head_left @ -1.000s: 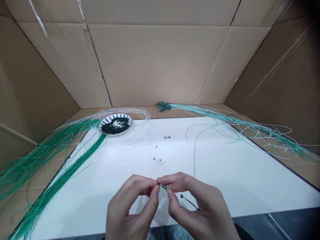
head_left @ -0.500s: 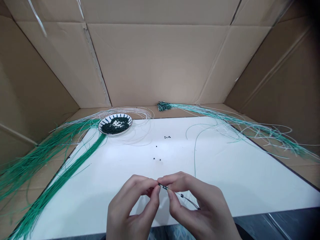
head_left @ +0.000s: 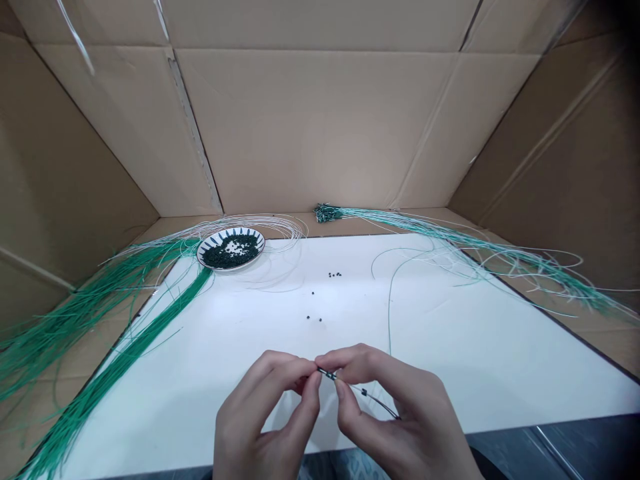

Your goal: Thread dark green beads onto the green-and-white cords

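My left hand (head_left: 267,417) and my right hand (head_left: 395,413) meet low in the middle, over the front of a white board (head_left: 500,360). Both pinch the end of a thin green wire (head_left: 375,399) between thumb and forefinger. A small dark bead (head_left: 363,392) sits on the wire by my right thumb, and another dark piece shows right between the two pinches. The wire runs from my right hand up across the board, away from me.
A patterned dish (head_left: 231,248) of dark beads stands at the back left. Several loose beads (head_left: 320,300) lie mid-board. Green wire bundles (head_left: 100,333) lie at the left and another bundle (head_left: 475,247) at the back right. Cardboard walls (head_left: 320,127) surround the board.
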A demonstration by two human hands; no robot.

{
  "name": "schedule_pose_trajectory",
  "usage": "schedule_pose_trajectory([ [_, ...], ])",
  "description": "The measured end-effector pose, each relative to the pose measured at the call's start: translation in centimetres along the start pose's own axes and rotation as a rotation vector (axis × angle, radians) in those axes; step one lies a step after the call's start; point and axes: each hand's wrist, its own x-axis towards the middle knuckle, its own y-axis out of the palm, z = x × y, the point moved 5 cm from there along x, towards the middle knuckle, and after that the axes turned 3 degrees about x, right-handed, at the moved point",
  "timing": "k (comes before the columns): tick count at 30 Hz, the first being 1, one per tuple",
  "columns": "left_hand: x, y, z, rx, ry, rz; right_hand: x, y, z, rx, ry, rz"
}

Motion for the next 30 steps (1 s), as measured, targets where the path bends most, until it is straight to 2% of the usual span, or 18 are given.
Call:
schedule_pose_trajectory([
  [16,0.0,0.1,-0.1,-0.024,-0.014,-0.019,0.0,0.0,-0.1,0.044,0.034,0.021],
  [19,0.1,0.3,0.3,-0.152,-0.100,0.017,0.0,0.0,-0.6,0.095,0.099,0.003],
  [23,0.2,0.5,1.0,-0.309,-0.280,0.082,0.1,0.0,-1.2,0.232,0.183,-0.035],
  [30,0.3,0.9,1.7,-0.475,-0.464,0.105,0.1,0.3,-2.1,0.478,0.278,0.019],
])
